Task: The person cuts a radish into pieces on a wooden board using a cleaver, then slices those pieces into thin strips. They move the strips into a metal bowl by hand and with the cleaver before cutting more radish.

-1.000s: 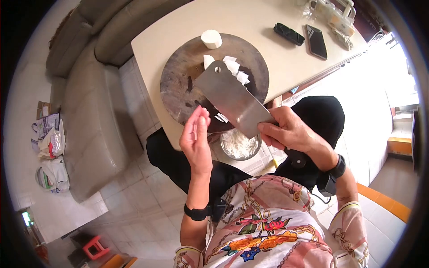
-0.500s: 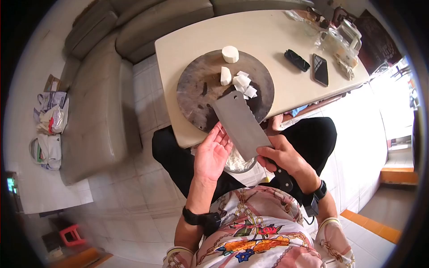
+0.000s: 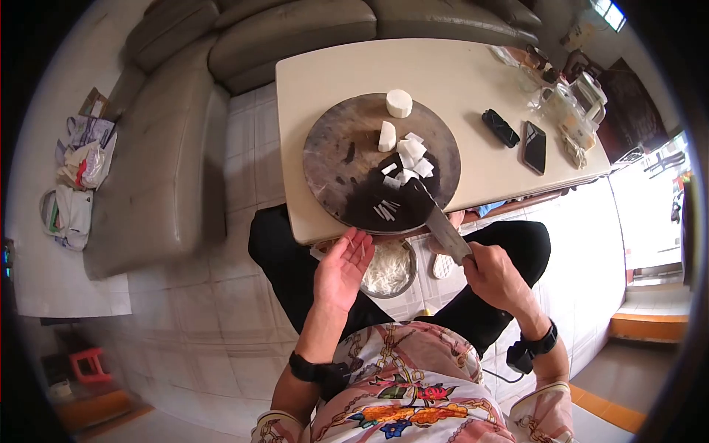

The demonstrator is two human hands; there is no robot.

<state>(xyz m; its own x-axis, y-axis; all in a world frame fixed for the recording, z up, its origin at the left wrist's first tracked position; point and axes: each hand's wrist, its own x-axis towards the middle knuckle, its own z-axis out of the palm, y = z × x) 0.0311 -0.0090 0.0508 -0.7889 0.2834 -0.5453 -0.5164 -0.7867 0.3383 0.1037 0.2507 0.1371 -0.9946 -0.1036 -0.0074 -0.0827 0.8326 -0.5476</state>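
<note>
My right hand [image 3: 499, 278] is closed round the handle of a cleaver [image 3: 446, 232]. The blade is turned nearly edge-on, its far end over the near right part of a round wooden chopping board [image 3: 332, 170]. My left hand [image 3: 341, 269] lies palm up with fingers stretched at the board's near rim; a thin white strip or two seems to rest on the fingers. On the board are a thick round of white radish [image 3: 399, 103], a cut chunk [image 3: 387, 136], several slices [image 3: 411, 152] and a few thin strips [image 3: 385, 210]. Below, a metal bowl [image 3: 410, 280] holds white shreds.
The board stands on a cream table [image 3: 443, 63]. To its right lie a black case [image 3: 501, 128] and a phone [image 3: 534, 146]; a clear jug [image 3: 569, 111] and plastic bags stand beyond. A grey sofa [image 3: 162, 162] runs along the left and back.
The cleaver has gone from flat above my left hand to edge-on at the board, my right hand moving right. Thin strips and the bowl now show. The view has shifted slightly.
</note>
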